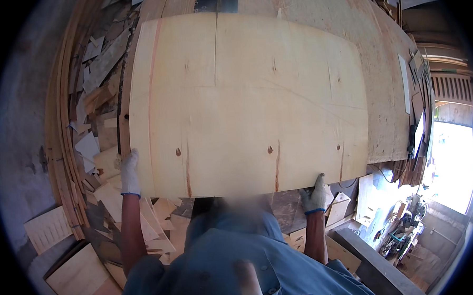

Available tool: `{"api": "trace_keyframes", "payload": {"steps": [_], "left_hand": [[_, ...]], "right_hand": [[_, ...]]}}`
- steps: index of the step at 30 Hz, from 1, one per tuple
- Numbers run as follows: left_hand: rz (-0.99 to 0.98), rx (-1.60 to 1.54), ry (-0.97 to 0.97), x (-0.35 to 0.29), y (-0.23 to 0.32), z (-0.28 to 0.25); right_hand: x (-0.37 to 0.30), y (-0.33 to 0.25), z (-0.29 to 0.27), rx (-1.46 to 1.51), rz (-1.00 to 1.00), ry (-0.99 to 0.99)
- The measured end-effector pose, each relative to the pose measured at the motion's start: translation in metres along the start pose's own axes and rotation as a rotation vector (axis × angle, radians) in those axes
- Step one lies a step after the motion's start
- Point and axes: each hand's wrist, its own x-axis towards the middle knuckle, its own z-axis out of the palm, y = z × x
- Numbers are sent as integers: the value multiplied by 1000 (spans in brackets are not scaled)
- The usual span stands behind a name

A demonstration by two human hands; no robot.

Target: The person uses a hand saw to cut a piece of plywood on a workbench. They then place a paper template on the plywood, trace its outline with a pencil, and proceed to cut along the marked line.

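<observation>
A broad, pale plywood sheet (pixel 235 110) with knots and brown streaks lies flat on a wooden worktable. From its far edge a thin dark line runs straight to about the sheet's middle, lined up with the slot in a dark metal plate (pixel 202 1) at the table's far side. In a white work glove, my left hand (pixel 130 174) grips the sheet's left edge by the near corner. My right hand (pixel 314 197), gloved too, holds the near edge toward the right, thumb on top and the other fingers hidden beneath.
Wood offcuts (pixel 99 95) are heaped left of the table (pixel 390 104), beside long strips (pixel 61 113) along the wall. More scraps stack at the table's right edge. A machine (pixel 406 227) stands at the lower right, near a bright opening (pixel 451 164). Boards lie around my legs.
</observation>
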Motion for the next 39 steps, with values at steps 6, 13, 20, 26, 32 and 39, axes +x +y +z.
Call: {"api": "trace_keyframes", "payload": {"steps": [6,13,20,26,32,39], "left_hand": [[69,34,38,-5,0,4],[72,136,-25,-31,4,-14],[-70,-33,36,-25,12,-6],[94,23,65,45,-34,-28],[-92,2,35,26,44,16],[49,-131,11,45,25,10]], "right_hand": [[-12,-16,21,-106,-12,3],[-28,-3,-1,-424,-8,80],[-13,23,-21,-902,-540,39],[1,-13,20,-287,-49,-8],[19,-11,17,-283,-7,18],[26,-28,50,-3,0,28]]}}
